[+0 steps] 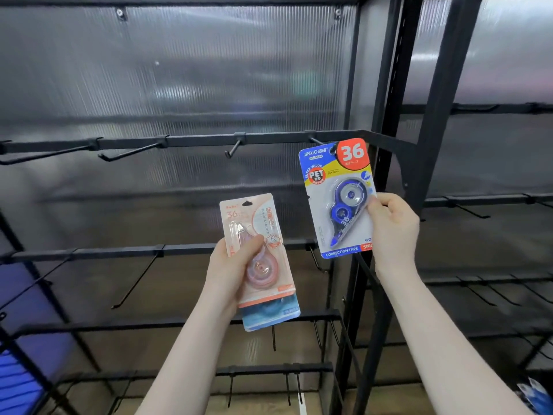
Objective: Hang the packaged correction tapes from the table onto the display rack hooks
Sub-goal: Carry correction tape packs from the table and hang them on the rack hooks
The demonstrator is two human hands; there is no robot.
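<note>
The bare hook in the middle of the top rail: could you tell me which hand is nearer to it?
Left. The left hand holds the pink pack just below the hook; the right hand is lower and farther right, holding the blue pack.

- Left hand [236, 265]: raised mid-frame, forearm bare, thumb across front, fingers curled behind a held stack of pkgs.
- Right hand [392, 226]: raised higher, fingers bent, thumb + fingertips pinching edge of a held pkg, wrist upright.

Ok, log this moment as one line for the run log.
right hand: pinches blue correction tape pack at top-rail hook | left hand: holds pink pack stacked over blue-edged pack | other hooks in view bare
</note>
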